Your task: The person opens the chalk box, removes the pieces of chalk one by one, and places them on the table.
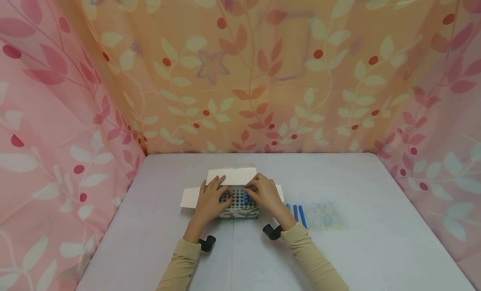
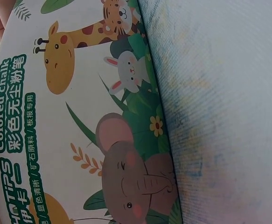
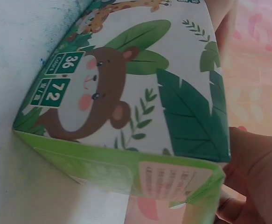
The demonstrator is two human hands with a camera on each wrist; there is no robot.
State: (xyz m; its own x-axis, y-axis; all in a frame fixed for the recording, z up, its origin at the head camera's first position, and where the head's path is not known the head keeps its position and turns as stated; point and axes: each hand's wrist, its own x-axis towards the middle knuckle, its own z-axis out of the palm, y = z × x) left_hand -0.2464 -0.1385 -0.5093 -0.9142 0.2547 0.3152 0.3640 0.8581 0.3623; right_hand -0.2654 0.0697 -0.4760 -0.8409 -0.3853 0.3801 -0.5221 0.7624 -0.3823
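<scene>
A cardboard box of colored chalk (image 1: 239, 214), printed with animals and leaves, stands in front of me with its top flaps folded back. Many round chalk ends show in rows inside. My left hand (image 1: 211, 200) lies over the box's left part, fingers spread toward the back edge and thumb over the rows. At the right end, my right hand (image 1: 266, 193) pinches a blue chalk stick (image 1: 246, 197) between thumb and fingers, right over the rows. In the right wrist view, the box's front (image 3: 140, 93) hides most of that hand's fingers.
Several blue and violet chalk sticks (image 1: 302, 216) lie on the white table (image 1: 375, 249), right of the box. Beside them is a patch of bluish and yellowish chalk smudges (image 1: 326, 216). Flowered curtains (image 1: 263, 74) stand behind the table and along both sides.
</scene>
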